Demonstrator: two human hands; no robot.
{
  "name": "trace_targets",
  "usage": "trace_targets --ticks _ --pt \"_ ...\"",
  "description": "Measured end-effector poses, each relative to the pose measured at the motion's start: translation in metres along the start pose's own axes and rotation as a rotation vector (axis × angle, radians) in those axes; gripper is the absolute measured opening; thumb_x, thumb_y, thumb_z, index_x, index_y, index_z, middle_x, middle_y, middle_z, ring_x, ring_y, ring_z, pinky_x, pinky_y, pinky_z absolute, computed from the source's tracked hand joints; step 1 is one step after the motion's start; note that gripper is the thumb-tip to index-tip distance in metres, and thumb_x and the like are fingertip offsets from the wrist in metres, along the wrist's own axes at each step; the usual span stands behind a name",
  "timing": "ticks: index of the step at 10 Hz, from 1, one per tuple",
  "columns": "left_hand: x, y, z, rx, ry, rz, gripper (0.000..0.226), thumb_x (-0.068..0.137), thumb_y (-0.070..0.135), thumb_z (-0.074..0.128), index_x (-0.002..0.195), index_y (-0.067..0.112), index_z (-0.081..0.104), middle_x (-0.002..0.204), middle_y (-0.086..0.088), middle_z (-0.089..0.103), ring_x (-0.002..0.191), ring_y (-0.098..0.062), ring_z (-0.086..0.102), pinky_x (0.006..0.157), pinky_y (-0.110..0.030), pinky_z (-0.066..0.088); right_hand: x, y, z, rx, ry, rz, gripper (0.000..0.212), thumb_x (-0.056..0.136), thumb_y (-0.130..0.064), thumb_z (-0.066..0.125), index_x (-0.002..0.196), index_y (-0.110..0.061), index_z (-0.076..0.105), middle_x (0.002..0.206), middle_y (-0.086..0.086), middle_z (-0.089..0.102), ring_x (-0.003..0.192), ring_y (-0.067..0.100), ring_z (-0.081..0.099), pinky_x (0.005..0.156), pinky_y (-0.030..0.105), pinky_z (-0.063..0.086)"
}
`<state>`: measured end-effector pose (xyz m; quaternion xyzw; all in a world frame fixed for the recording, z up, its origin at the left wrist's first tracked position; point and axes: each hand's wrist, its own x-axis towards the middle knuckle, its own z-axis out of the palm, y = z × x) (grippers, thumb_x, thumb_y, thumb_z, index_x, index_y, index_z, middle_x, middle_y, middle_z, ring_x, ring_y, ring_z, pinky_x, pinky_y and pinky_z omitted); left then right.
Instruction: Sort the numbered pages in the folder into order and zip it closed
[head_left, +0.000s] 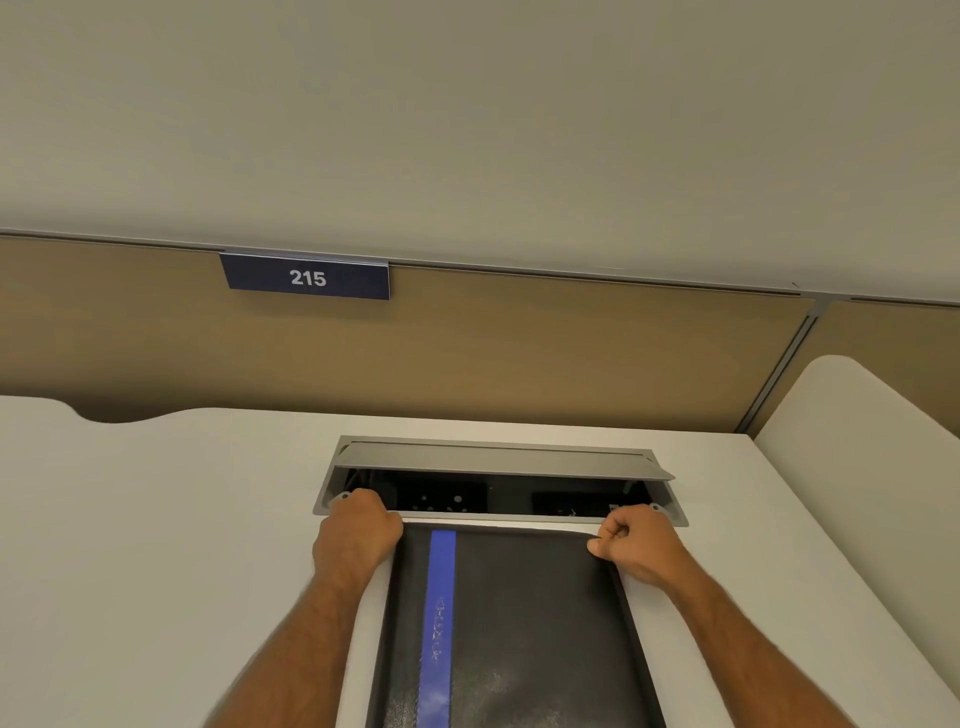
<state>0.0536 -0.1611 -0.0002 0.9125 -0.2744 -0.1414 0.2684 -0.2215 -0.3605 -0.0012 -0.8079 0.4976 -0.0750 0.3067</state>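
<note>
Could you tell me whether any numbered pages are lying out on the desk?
No, only the closed black folder lies on the desk.

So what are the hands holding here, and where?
Both grip the black folder at its far corners: left hand at the far-left corner, right hand at the far-right.

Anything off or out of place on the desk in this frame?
One thing: the grey metal cable-hatch lid in the white desk stands propped open, exposing dark sockets, right behind the black folder with a blue stripe. The left hand and right hand grip the folder's far corners. No spill or damage.
</note>
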Motion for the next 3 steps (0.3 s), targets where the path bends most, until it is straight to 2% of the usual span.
trace_targets --ticks 1,2,3 --pt "-0.022 0.000 -0.003 0.121 0.082 0.142 0.017 0.101 0.038 0.051 0.103 0.021 0.054 0.095 0.006 0.058 0.084 -0.010 0.057 0.077 -0.025 0.049 -0.013 -0.004 0.003 -0.059 0.092 0.012 0.015 0.085 -0.029 0.076 0.092 -0.022 0.064 0.086 -0.002 0.067 0.080 0.012 0.063 0.086 0.029 0.057" --pt "-0.037 -0.001 -0.007 0.170 0.125 0.257 0.021 0.102 0.042 0.048 0.111 0.024 0.054 0.106 0.007 0.060 0.093 -0.011 0.060 0.081 -0.024 0.051 -0.028 -0.009 0.003 -0.108 0.153 -0.013 0.020 0.089 -0.037 0.071 0.103 -0.026 0.061 0.098 -0.003 0.067 0.087 0.012 0.063 0.093 0.028 0.055" --pt "-0.058 -0.005 0.005 0.223 0.177 0.544 0.031 0.096 0.051 0.049 0.110 0.026 0.059 0.108 0.007 0.065 0.094 -0.014 0.063 0.081 -0.027 0.053 -0.053 -0.018 0.001 -0.189 0.194 -0.055 0.046 0.095 -0.052 0.057 0.134 -0.028 0.053 0.139 -0.003 0.057 0.124 0.017 0.056 0.109 0.029 0.042"
